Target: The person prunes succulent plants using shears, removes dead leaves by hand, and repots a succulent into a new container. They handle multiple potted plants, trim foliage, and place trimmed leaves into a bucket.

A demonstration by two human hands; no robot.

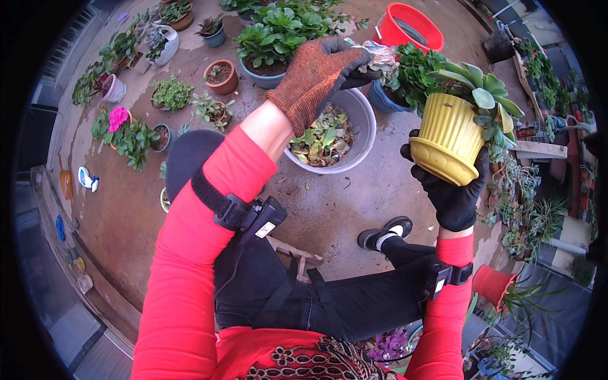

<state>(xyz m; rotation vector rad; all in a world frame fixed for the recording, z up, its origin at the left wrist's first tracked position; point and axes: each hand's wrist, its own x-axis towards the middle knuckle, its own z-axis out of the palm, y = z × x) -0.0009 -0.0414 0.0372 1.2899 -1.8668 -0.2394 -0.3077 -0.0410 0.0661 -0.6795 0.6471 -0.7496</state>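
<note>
My left hand, in an orange knit glove with dark fingers, pinches a clump of dry, papery leaves. Below it stands a pale grey tub with yellowed and green leaf scraps at its bottom. In a black glove, my right hand grips a ribbed yellow flowerpot from beneath and around its side. The pot is tilted to the right. Out of its mouth hangs a succulent with thick, pale green leaves.
Behind the tub are a blue pot of leafy green plants and a red basin. Potted plants crowd the left, near a white spray bottle. Plant shelves line the right, with a tipped red pot. My shoe rests on the floor.
</note>
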